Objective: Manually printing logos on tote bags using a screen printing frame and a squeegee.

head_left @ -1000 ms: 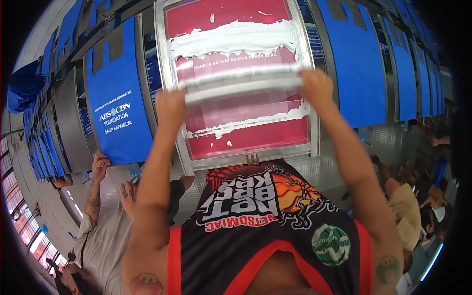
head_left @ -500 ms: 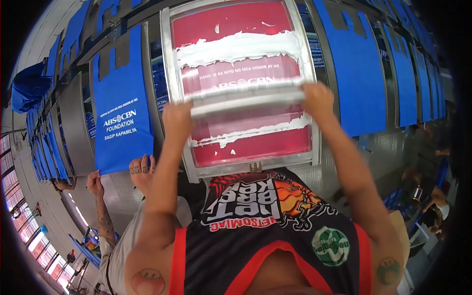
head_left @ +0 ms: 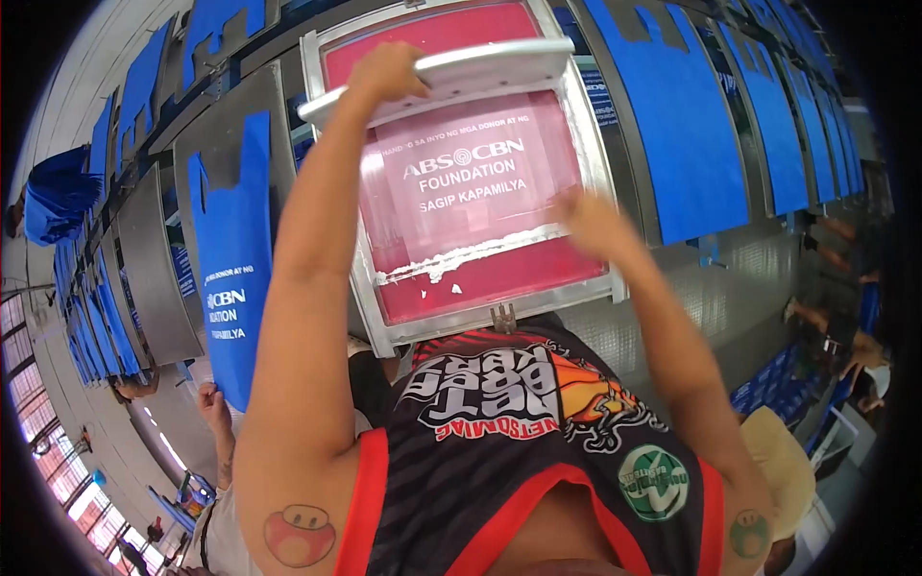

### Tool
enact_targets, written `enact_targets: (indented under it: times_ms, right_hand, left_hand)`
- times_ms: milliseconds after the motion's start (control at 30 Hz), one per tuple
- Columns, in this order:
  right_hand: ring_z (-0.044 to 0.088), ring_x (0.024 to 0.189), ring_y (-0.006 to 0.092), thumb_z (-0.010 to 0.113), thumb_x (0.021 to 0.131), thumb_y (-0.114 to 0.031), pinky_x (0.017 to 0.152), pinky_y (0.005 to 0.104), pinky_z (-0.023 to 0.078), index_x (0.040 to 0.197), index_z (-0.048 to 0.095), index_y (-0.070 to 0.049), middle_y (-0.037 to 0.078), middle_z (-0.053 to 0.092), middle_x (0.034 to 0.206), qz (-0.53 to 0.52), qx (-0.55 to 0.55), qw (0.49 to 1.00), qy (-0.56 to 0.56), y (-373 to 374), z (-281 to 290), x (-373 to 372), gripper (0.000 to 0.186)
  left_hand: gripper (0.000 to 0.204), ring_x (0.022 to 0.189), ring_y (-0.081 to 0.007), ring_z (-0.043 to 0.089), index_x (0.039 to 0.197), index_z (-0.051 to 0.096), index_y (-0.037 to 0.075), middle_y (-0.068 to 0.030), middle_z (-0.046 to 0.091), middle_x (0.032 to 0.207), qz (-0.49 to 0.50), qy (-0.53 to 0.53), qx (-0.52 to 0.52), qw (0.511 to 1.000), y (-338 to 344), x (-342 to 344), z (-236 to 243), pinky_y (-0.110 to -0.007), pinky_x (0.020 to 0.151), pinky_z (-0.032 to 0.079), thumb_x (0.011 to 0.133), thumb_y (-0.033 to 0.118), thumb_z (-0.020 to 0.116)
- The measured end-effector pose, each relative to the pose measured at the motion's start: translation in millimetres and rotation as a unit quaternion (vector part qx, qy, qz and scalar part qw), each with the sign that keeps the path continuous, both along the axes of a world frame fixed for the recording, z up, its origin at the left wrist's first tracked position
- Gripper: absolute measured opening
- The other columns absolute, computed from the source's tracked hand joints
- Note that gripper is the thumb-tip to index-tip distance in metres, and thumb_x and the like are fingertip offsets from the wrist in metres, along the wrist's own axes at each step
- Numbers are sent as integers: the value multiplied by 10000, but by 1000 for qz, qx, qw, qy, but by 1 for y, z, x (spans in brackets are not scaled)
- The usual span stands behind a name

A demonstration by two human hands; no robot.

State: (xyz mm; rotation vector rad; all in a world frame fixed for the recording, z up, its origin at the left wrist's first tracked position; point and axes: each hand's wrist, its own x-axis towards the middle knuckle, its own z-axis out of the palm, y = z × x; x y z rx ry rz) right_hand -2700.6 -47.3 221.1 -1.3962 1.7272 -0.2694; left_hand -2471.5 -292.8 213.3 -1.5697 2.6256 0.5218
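A silver-framed printing screen (head_left: 588, 144) with a red mesh lies before me, a paler printed window in its middle. My left hand (head_left: 389, 75) grips a long white squeegee (head_left: 495, 65) near its left part, held slanting across the far end of the screen. My right hand (head_left: 584, 223) is off the squeegee, over the right side of the mesh by the frame. It is smeared by motion, so its fingers are unclear. A ragged strip of white ink (head_left: 447, 261) crosses the near part of the mesh.
At left, a co-worker's hand (head_left: 215, 405) holds the lower edge of a blue fabric bag (head_left: 233, 259), partly off its grey board. Blue cut-out bag pieces (head_left: 684, 144) lie on slanted boards to the right and far left. Other people are at the far right.
The squeegee has moved away from me to the far end, with only my left hand on it. My right hand has let go. The co-worker's blue bag has been partly pulled up and folded.
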Motion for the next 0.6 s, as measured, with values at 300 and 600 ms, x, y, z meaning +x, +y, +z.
enact_targets:
  times_ms: [300,600]
  right_hand:
    - [593,626,104,663,862,-258,612,243,481,862,694,53,89,669,704,-216,193,888,-356,176,-86,74,313]
    - [636,626,93,603,884,-161,609,244,510,942,690,42,87,704,761,-185,128,931,-286,172,-16,72,228]
  left_hand:
    - [481,870,-308,645,1018,695,122,-131,691,909,-19,-3,-90,996,-8,-13,-17,-407,782,488,617,366,800]
    - [446,927,-298,650,1050,696,136,-123,692,978,-65,-41,-58,995,-16,-11,7,-415,806,501,652,325,770]
